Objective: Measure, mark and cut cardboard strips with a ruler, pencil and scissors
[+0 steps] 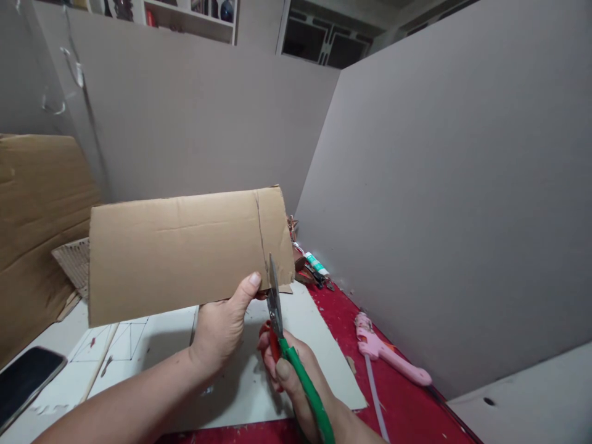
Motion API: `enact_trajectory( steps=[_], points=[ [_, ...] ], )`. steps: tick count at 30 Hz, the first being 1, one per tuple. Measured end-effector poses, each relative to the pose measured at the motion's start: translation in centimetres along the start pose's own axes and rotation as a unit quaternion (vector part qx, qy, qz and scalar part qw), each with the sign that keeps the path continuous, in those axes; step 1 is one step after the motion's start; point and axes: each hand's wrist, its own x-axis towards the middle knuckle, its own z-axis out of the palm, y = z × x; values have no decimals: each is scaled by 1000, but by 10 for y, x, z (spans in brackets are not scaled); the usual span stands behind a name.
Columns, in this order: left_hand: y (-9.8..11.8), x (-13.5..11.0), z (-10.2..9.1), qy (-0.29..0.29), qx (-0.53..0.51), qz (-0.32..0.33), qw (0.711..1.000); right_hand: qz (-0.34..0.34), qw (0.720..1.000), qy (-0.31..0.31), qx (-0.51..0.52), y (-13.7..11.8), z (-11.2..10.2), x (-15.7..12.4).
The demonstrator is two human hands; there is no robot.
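My left hand (226,324) grips the lower edge of a rectangular cardboard piece (176,246), thumb on the near face and fingers hidden behind. A dark drawn line runs down the cardboard near its right end. Held in my right hand (298,373) is a pair of scissors (275,296) with green and red handles. The blades point upward at the cardboard's lower edge, by the bottom of the line; one blade lies in front of the sheet. How far the cut reaches is hard to make out.
White paper (259,394) with drawn lines covers part of the red tabletop (393,410). A pink glue gun (391,354) lies to the right. At left are a phone (28,382), a thin stick (99,364) and larger cardboard (37,234). A tube (317,264) lies by the grey wall.
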Motion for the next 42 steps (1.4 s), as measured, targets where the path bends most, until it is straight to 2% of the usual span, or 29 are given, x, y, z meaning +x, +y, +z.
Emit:
enact_trajectory(
  steps=[12, 25, 30, 34, 38, 42],
  points=[
    [-16, 1, 1, -13, -75, -15, 997, -8, 1000, -2, 25, 1, 5, -1],
    [-15, 3, 3, -11, -105, -20, 994, 33, 999, 19, 13, -10, 7, -5],
    [-12, 2, 3, -8, -97, -23, 995, 36, 999, 19, 25, -2, 7, -4],
    [-14, -3, 4, -1, -45, -34, 998, 16, 1000, 16, 16, 2, 3, 0],
    [-15, -6, 4, 4, -15, -64, 998, 4, 1000, 17, -13, -6, 0, 0],
    [-15, -3, 6, 0, -6, -114, 993, 40, 999, 24, -6, -16, 1, 0]
  ],
)
